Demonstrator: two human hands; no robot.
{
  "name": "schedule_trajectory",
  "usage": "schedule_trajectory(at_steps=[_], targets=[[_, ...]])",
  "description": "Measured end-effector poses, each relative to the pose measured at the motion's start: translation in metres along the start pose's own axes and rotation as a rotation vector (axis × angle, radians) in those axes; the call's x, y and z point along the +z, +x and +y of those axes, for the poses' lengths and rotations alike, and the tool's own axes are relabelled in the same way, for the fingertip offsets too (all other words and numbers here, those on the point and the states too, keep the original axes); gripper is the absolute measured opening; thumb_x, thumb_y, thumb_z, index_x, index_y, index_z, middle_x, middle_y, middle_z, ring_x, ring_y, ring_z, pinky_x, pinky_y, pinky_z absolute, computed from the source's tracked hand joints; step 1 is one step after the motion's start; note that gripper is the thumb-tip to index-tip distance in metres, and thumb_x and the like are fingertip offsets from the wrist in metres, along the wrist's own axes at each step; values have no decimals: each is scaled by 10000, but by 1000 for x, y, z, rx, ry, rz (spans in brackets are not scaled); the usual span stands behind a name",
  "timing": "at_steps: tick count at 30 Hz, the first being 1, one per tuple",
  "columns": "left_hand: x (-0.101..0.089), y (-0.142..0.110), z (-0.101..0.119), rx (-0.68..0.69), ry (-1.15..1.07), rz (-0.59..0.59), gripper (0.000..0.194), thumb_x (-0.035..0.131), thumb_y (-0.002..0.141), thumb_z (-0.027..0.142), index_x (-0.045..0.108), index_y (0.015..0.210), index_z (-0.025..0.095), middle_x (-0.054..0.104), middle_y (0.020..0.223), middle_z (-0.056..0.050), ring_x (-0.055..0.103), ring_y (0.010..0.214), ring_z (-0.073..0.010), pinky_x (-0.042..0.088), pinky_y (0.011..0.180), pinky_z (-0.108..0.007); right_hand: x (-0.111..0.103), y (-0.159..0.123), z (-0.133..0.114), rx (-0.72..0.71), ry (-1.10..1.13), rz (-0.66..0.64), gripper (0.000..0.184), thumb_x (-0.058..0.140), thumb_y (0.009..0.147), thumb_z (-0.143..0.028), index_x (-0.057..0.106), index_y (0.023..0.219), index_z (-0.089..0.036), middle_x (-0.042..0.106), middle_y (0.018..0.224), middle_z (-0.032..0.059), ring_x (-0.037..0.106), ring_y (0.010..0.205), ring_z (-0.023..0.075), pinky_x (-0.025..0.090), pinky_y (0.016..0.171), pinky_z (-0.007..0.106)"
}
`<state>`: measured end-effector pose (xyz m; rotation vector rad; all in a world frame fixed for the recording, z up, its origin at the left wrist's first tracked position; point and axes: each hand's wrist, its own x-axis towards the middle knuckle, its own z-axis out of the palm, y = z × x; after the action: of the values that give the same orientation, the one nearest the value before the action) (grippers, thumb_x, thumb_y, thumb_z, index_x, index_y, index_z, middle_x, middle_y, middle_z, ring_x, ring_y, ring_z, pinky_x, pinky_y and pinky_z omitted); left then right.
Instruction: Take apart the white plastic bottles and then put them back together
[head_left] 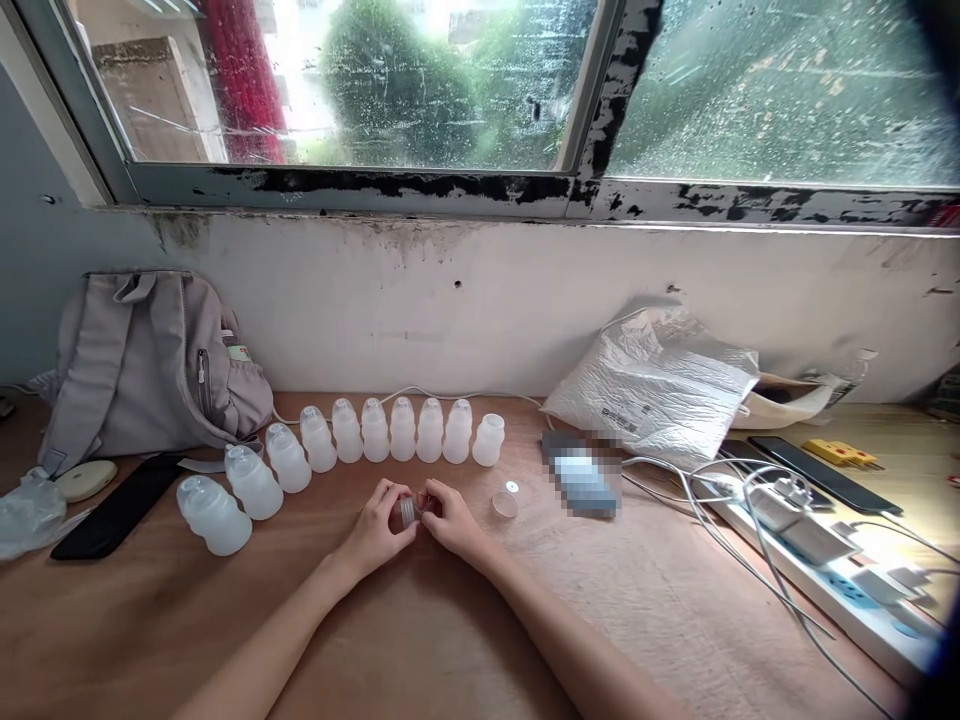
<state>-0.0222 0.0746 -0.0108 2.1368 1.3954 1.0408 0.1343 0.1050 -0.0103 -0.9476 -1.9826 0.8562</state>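
My left hand point(382, 525) is curled around a clear, ribbed bottle collar point(407, 512), held on its side just above the tabletop. At the collar's right side, my right hand point(452, 520) is closed, thumb and fingertips pinched together; whatever sits between them is too small to make out. Right of my hands lie a clear dome cap point(505, 504) and a small white disc point(512, 487). Behind them stands an uncapped frosted baby bottle point(488, 441). Several capped baby bottles point(403, 430) form a curved row from there to the front left point(215, 515).
A grey backpack point(150, 360), black pouch point(116, 508) and plastic bag point(34, 515) lie at left. To the right are a silver mailer bag point(660, 385), a blurred-out object point(581, 475), a phone point(821, 472), and a power strip point(840, 580) with loose white cables.
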Motion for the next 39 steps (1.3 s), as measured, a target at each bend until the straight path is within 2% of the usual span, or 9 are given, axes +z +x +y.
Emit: schedule_trajectory(at_steps=[3,7,11,16,20,24,28,32,39], targets=[[-1,1,-10,-42,6,42,236,566,679,265,515,900,199,476,872,-22,501,705,-132,446,659,-275,0,0,4,-6,7,51,194,366,530,-13,421,614,-178,427,655,-25,403,589,99,329,539,196],[-2,4,-21,-133,-153,111,320,561,694,311,504,992,207,481,916,-31,520,663,-112,464,582,-249,1,-1,6,-35,-39,60,259,409,576,-20,537,738,-176,449,755,-2,414,595,98,359,562,210],[-4,6,-25,-195,-350,163,288,530,727,331,528,987,207,478,987,-47,554,757,-119,479,672,-263,3,0,8,-48,-70,48,356,424,607,-21,562,893,-181,473,793,9,441,592,94,384,588,222],[-3,7,-26,-272,-426,260,291,484,770,377,499,982,178,556,973,-66,562,828,-147,462,712,-272,6,2,13,-32,-101,60,298,431,628,-20,544,859,-170,496,803,18,467,589,92,396,578,221],[-14,-2,-31,-216,-218,335,278,452,791,386,492,974,180,574,933,-63,554,803,-152,446,712,-285,8,3,17,-48,-106,57,219,450,677,-55,532,846,-168,502,808,22,476,574,88,401,558,218],[-38,-20,-39,-36,157,287,224,443,796,377,513,926,209,560,938,-53,526,868,-181,405,781,-332,8,1,19,-74,-112,74,123,471,729,-121,534,822,-171,514,803,26,477,566,90,408,559,225],[-57,-36,-46,-26,424,277,193,395,822,352,495,902,208,578,922,-49,525,867,-194,376,779,-350,7,-1,16,-110,-107,64,233,464,730,-100,526,935,-190,533,808,18,491,597,95,420,591,228],[-59,-42,-47,-99,580,238,207,372,824,367,494,833,201,590,858,-40,536,827,-197,376,732,-342,7,-3,14,-124,-118,69,285,438,719,-69,512,969,-187,536,836,23,487,582,87,421,582,220],[-53,-42,-47,-38,697,200,240,388,812,384,498,904,191,530,1065,-83,488,983,-223,362,808,-364,7,-5,11,-130,-164,111,296,418,722,-67,489,983,-187,519,891,41,491,574,90,430,590,235]])
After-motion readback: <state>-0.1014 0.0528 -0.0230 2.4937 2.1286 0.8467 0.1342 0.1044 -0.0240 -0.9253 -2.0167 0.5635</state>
